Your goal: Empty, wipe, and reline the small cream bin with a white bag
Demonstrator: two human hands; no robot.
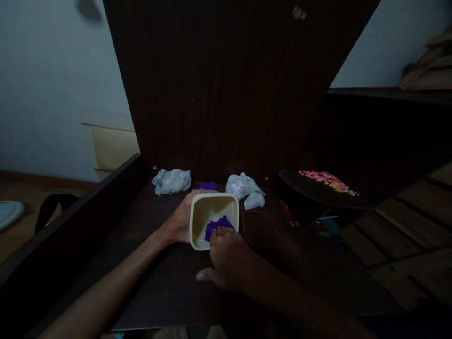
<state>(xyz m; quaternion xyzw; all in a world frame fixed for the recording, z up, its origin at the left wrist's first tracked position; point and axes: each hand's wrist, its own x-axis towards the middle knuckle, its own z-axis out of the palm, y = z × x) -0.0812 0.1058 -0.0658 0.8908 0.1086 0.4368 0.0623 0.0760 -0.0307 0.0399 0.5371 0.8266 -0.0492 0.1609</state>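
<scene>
A cream plastic container is tilted so that its mouth faces me. My left hand grips it from the left side and behind, its fingertips partly hidden. Inside the container, my right hand presses a purple cloth against the lower wall. The right fingers lie over the cloth, with the thumb stretched out to the left, outside the rim. Another purple piece lies behind the container. To the right rests a lid with a reddish-orange rim.
A crumpled white plastic bag lies at the back left and a knotted white bag at the back centre. Pink and yellow bits sit on a dark shelf at the right, above pens. A raised dark side board borders the left.
</scene>
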